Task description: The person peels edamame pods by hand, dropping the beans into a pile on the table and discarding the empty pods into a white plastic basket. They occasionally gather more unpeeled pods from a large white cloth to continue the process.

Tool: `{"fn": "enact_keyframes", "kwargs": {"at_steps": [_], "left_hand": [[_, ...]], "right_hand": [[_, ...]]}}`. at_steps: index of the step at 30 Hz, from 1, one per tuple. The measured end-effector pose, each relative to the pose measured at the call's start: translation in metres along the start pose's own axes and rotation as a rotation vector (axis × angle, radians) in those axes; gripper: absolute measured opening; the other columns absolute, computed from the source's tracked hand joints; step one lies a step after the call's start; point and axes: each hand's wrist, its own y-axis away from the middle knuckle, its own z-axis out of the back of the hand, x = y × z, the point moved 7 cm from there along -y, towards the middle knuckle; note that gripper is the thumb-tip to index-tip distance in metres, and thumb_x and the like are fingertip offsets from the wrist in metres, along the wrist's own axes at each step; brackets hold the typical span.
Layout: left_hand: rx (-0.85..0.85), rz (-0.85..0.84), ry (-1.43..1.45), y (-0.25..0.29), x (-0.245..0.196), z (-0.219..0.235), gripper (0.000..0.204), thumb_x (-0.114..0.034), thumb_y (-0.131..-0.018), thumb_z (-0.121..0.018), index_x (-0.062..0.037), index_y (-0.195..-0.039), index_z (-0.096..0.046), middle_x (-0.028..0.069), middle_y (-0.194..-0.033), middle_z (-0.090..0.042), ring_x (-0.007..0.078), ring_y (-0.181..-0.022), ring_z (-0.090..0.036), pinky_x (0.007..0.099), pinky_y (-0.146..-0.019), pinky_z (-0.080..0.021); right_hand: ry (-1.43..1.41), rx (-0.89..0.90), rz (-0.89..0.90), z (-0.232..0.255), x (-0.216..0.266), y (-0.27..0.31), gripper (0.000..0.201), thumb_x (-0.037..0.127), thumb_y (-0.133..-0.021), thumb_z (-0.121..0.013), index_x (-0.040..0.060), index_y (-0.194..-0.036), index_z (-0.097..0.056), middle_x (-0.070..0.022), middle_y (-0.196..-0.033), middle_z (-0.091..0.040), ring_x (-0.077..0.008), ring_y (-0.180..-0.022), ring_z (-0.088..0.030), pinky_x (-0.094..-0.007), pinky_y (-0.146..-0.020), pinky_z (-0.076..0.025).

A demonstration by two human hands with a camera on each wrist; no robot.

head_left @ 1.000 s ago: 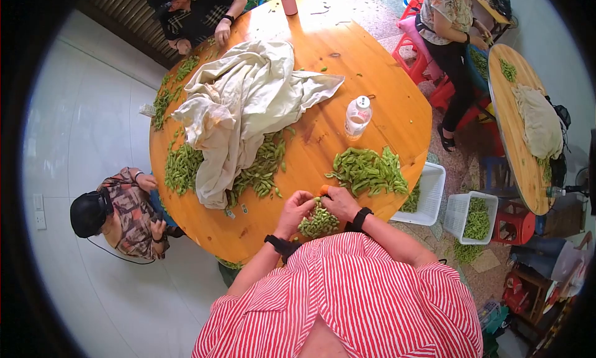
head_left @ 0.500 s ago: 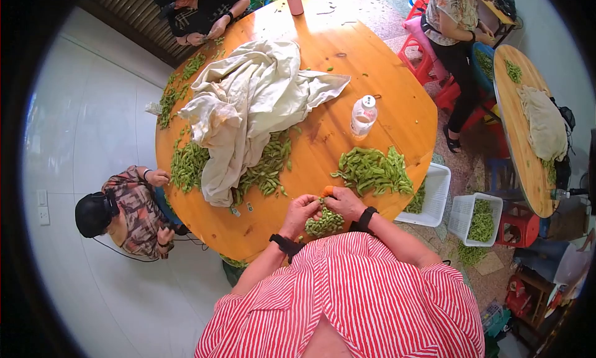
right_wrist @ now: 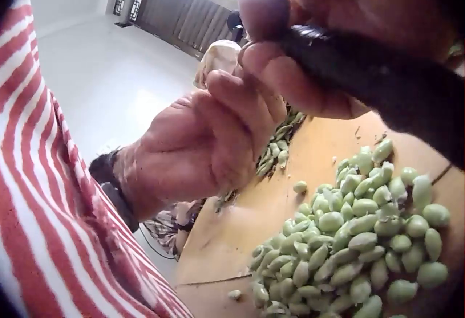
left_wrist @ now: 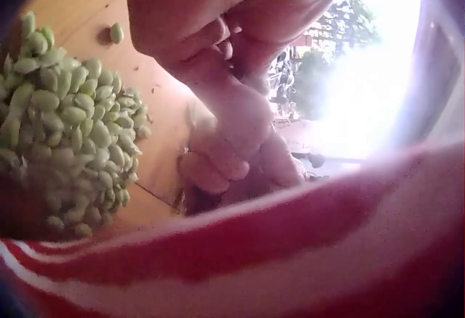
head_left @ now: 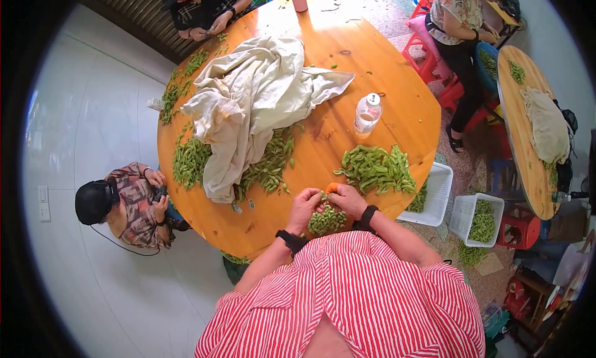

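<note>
Over a pile of shelled green beans (head_left: 327, 221) (left_wrist: 73, 122) (right_wrist: 349, 238), both hands meet with bent fingers. Fingertips of the left hand (head_left: 303, 210) (left_wrist: 218, 35) (right_wrist: 207, 136) pinch a small green pod (head_left: 323, 196), mostly hidden by the fingers. Opposite, the right hand (head_left: 348, 200) (right_wrist: 341, 49) pinches at the same pod, with something orange (head_left: 333, 188) on or at a finger. In the right wrist view a dark, blurred long thing (right_wrist: 378, 78) crosses this hand; what it is I cannot tell. The shirt covers the lower part of the left wrist view.
Unshelled pods (head_left: 379, 170) lie beyond the right hand. A bottle (head_left: 367, 115), a pale cloth (head_left: 261, 97) and more pods (head_left: 191, 162) are on the round table (head_left: 335, 134). White baskets (head_left: 436, 193) stand to the right. People sit at the left and far edges.
The head view has shifted slightly, moving the table a little rightward in it. Both hands stay together over the beans with small finger movements. The person at the left has brought their hands closer together.
</note>
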Motion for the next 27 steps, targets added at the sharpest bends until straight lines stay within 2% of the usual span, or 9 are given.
{"fn": "enact_keyframes", "kwargs": {"at_steps": [2, 5, 8, 11, 12, 14, 21, 23, 27], "left_hand": [[-0.052, -0.07, -0.075, -0.006, 0.003, 0.002, 0.017, -0.012, -0.094, -0.056, 0.0015, -0.104, -0.057, 0.0048, -0.085, -0.062, 0.0113, -0.068, -0.062, 0.0219, -0.057, -0.051], [-0.14, -0.085, -0.081, -0.009, 0.007, 0.007, 0.015, -0.012, -0.094, -0.055, 0.0007, -0.103, -0.058, 0.0041, -0.084, -0.062, 0.0105, -0.068, -0.061, 0.0225, -0.054, -0.05], [-0.139, -0.042, 0.025, -0.011, 0.013, 0.011, 0.016, -0.014, -0.094, -0.055, -0.0012, -0.103, -0.059, 0.0041, -0.085, -0.064, 0.0096, -0.064, -0.061, 0.0203, -0.053, -0.05], [-0.085, 0.009, 0.151, -0.01, 0.013, 0.012, 0.017, -0.016, -0.095, -0.055, -0.0023, -0.104, -0.06, 0.0037, -0.087, -0.064, 0.0098, -0.068, -0.062, 0.0204, -0.054, -0.05], [-0.027, 0.04, 0.156, -0.008, 0.012, 0.008, 0.018, -0.017, -0.096, -0.054, -0.0027, -0.104, -0.06, 0.0029, -0.088, -0.064, 0.0099, -0.069, -0.062, 0.0204, -0.054, -0.05], [0.03, 0.074, 0.162, -0.004, 0.01, 0.004, 0.018, -0.018, -0.096, -0.054, -0.003, -0.105, -0.06, 0.0021, -0.089, -0.065, 0.0099, -0.071, -0.062, 0.0204, -0.054, -0.05], [0.169, 0.222, 0.188, 0.002, 0.013, -0.002, 0.018, -0.019, -0.095, -0.056, -0.0037, -0.104, -0.062, -0.0003, -0.086, -0.063, 0.0082, -0.069, -0.06, 0.0199, -0.056, -0.049], [0.209, 0.237, 0.227, 0.0, 0.019, 0.0, 0.018, -0.019, -0.095, -0.056, -0.0038, -0.104, -0.062, -0.0006, -0.084, -0.063, 0.0079, -0.068, -0.06, 0.0197, -0.056, -0.049], [0.203, 0.228, 0.213, -0.003, 0.024, 0.002, 0.016, -0.019, -0.095, -0.057, -0.0035, -0.1, -0.06, -0.0002, -0.081, -0.061, 0.0079, -0.064, -0.058, 0.0196, -0.054, -0.049]], "right_hand": [[0.461, -0.171, 0.135, 0.005, 0.02, 0.003, 0.023, 0.018, -0.084, -0.053, -0.0016, -0.093, -0.06, -0.0106, -0.067, -0.06, -0.0157, -0.061, -0.058, -0.0302, -0.058, -0.046], [0.553, -0.233, 0.256, 0.0, 0.03, 0.006, 0.019, 0.017, -0.084, -0.052, -0.0004, -0.087, -0.059, -0.0034, -0.062, -0.056, -0.0102, -0.056, -0.052, -0.0265, -0.052, -0.041], [0.464, -0.255, 0.095, 0.006, 0.023, 0.006, 0.026, 0.018, -0.082, -0.052, -0.003, -0.093, -0.06, -0.0158, -0.069, -0.06, -0.0206, -0.062, -0.059, -0.033, -0.06, -0.047], [0.343, -0.25, 0.004, 0.012, 0.004, 0.001, 0.025, 0.019, -0.082, -0.051, -0.0026, -0.093, -0.06, -0.0143, -0.067, -0.059, -0.0204, -0.06, -0.058, -0.0328, -0.06, -0.047], [0.342, -0.254, 0.004, 0.014, 0.003, 0.0, 0.025, 0.019, -0.082, -0.051, -0.0026, -0.093, -0.06, -0.0143, -0.067, -0.059, -0.0204, -0.06, -0.058, -0.0328, -0.06, -0.047], [0.413, -0.278, 0.084, 0.015, 0.007, -0.001, 0.019, 0.016, -0.085, -0.053, 0.0006, -0.092, -0.061, -0.0013, -0.068, -0.058, -0.0096, -0.062, -0.054, -0.0263, -0.057, -0.046], [0.255, -0.208, 0.129, 0.006, 0.028, 0.008, 0.019, 0.014, -0.084, -0.06, 0.0019, -0.099, -0.065, -0.0016, -0.078, -0.061, -0.008, -0.07, -0.055, -0.0234, -0.065, -0.046], [0.349, -0.141, 0.102, 0.003, 0.03, 0.008, 0.025, 0.014, -0.082, -0.059, -0.0013, -0.102, -0.065, -0.0109, -0.086, -0.066, -0.0155, -0.077, -0.061, -0.03, -0.071, -0.048], [0.49, -0.185, 0.173, 0.006, 0.027, 0.005, 0.026, 0.014, -0.082, -0.059, -0.0026, -0.1, -0.064, -0.0154, -0.082, -0.066, -0.0199, -0.074, -0.063, -0.0317, -0.069, -0.049]]}}
